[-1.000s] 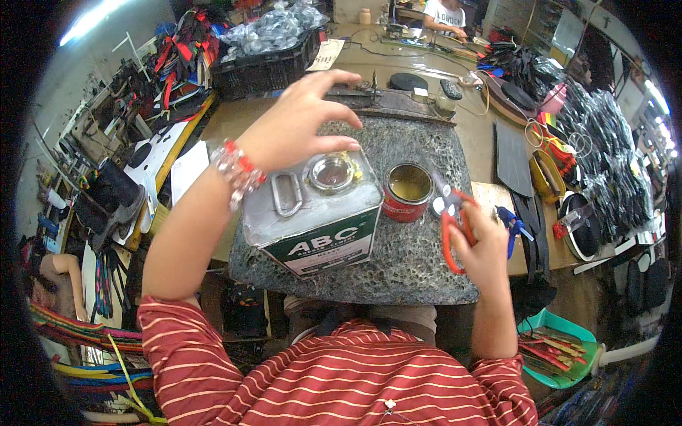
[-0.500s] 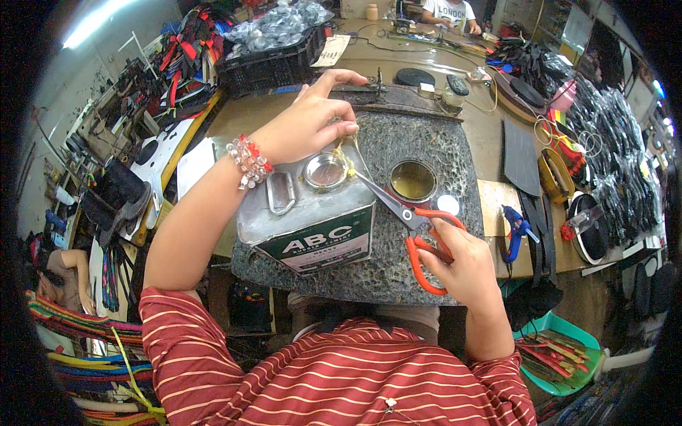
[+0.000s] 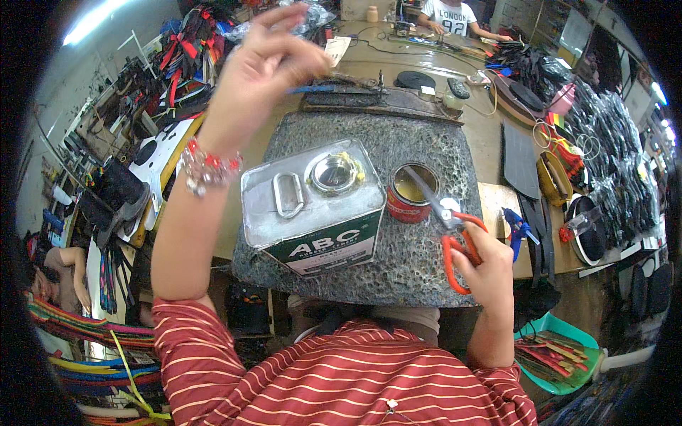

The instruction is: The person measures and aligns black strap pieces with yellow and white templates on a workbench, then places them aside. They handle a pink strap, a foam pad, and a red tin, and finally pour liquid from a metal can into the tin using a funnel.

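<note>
In my right hand (image 3: 490, 266) is a pair of scissors (image 3: 447, 213) with orange-red handles, my fingers closed through the loops. Its blades point up and left, over the open mouth of a small red tin (image 3: 410, 211) with yellowish liquid inside. To the left stands a large rectangular metal can (image 3: 266, 213) with a green and white label, a folding handle and a round spout (image 3: 334, 172) crusted with yellow residue. My left hand (image 3: 266, 64), a beaded bracelet at its wrist, is raised above and beyond the can. Motion smears its fingers, so whatever they hold is unclear.
Both cans stand on a dark pitted slab (image 3: 341, 273). Behind lies a dark wooden bar (image 3: 383, 103). To the right are a blue glue gun (image 3: 518, 231), black sheets (image 3: 521, 156) and a yellow tape roll (image 3: 554, 176). A co-worker (image 3: 451, 18) sits across the table.
My left hand has lifted from beside the spout, up and left. My right hand has moved right with the scissors, their tips leaving the spout for the red tin. The large can has shifted slightly.
</note>
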`<action>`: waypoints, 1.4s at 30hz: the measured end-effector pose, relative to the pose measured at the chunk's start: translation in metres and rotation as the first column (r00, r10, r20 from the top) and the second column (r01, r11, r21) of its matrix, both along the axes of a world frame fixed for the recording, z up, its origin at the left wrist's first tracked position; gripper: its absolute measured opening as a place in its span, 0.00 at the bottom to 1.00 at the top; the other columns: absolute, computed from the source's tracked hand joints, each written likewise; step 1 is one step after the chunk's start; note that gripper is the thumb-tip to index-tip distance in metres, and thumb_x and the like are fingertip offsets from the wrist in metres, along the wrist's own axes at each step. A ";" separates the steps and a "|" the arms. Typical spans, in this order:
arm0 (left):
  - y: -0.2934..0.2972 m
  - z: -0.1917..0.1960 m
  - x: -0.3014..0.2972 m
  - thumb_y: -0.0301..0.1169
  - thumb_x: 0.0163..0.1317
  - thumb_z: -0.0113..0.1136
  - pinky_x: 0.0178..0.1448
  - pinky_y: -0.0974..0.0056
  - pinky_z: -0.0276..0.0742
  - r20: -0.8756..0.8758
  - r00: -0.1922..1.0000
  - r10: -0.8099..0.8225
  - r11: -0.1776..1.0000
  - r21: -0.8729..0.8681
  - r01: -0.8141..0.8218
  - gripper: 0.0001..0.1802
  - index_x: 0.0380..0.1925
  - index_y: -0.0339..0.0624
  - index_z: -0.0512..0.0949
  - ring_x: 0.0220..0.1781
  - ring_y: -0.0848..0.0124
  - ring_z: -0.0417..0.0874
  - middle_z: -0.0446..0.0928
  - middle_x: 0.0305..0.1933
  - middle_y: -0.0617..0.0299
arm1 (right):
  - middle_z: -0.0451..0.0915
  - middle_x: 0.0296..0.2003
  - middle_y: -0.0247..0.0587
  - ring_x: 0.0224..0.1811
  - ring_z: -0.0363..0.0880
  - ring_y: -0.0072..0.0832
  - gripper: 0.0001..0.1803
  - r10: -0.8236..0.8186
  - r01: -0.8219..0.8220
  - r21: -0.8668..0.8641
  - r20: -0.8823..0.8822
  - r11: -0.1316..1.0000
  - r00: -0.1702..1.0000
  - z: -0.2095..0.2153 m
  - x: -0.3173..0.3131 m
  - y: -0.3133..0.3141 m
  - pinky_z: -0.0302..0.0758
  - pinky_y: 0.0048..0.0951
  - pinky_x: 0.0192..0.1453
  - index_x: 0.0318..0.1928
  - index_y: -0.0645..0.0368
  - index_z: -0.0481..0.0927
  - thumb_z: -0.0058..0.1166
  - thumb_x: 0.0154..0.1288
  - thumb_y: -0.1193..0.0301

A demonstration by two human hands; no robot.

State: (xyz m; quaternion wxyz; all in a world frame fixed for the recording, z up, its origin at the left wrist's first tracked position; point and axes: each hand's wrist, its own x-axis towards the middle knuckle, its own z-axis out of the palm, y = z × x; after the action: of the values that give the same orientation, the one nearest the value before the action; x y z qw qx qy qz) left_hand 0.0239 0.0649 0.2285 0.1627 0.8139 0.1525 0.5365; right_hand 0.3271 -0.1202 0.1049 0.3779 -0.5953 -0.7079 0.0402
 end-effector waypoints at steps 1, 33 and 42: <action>-0.009 -0.006 0.005 0.40 0.57 0.65 0.70 0.48 0.53 -0.169 0.984 0.053 0.998 0.039 -0.047 0.10 0.31 0.47 0.83 0.69 0.62 0.60 0.64 0.65 0.60 | 0.81 0.31 0.51 0.32 0.82 0.40 0.25 -0.034 0.034 0.012 -0.014 0.999 0.999 -0.003 0.005 -0.001 0.77 0.34 0.37 0.47 0.66 0.77 0.68 0.47 0.70; -0.025 -0.050 0.012 0.37 0.54 0.65 0.69 0.27 0.31 -0.644 0.693 0.325 0.945 0.183 -0.273 0.06 0.23 0.52 0.80 0.78 0.54 0.42 0.61 0.70 0.66 | 0.79 0.29 0.51 0.26 0.80 0.31 0.23 -0.081 0.071 -0.079 -0.131 0.994 0.988 -0.030 0.026 -0.006 0.75 0.28 0.33 0.46 0.71 0.77 0.65 0.47 0.75; -0.048 0.000 0.004 0.37 0.55 0.67 0.74 0.48 0.47 -0.234 0.965 0.118 0.979 -0.136 -0.153 0.06 0.27 0.50 0.84 0.75 0.61 0.51 0.59 0.70 0.58 | 0.80 0.30 0.52 0.28 0.81 0.32 0.24 -0.043 0.036 -0.045 -0.173 0.998 0.984 -0.031 0.029 -0.006 0.75 0.28 0.34 0.46 0.71 0.77 0.65 0.46 0.75</action>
State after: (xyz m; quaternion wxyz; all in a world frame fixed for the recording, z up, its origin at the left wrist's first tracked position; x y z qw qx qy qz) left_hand 0.0276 0.0169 0.2282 0.1689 0.8422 0.2659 0.4376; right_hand 0.3566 -0.1258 0.0736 0.4265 -0.6112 -0.6593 0.0993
